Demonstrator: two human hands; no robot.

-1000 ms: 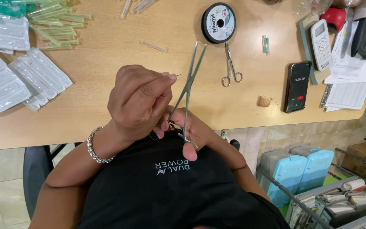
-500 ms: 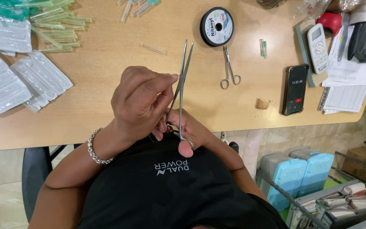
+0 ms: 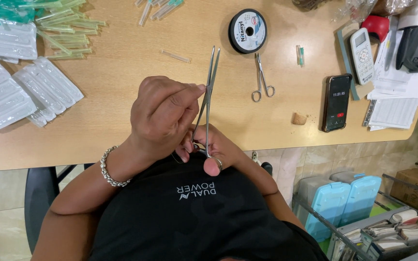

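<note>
Two hands worked close together at the near edge of the wooden table (image 3: 122,130), just in front of the person's chest; the left hand (image 3: 163,116) was closed, its fingers pinched against the shaft of the long steel forceps (image 3: 209,92), and the right hand (image 3: 216,150) lay under it with the thumb through a ring handle, so both were clamped on the same tool; the tips of the forceps pointed away, toward the far side. I could not tell if the tips held something, they looked shut and thin. By my judgement the step in hand was gripping or locking the forceps on a fine piece near the handles, maybe thread, but this was hidden by the fingers; a next move would call for a steady hold and small, exact finger work.

Farther out, a small pair of scissors (image 3: 262,79) lay right of the forceps, and beyond it a black spool of thread (image 3: 247,30); a phone (image 3: 336,102) and a white remote-like device (image 3: 361,55) were at the right; clear plastic packs (image 3: 20,92) and green-capped tubes (image 3: 61,34) filled the far left.
</note>
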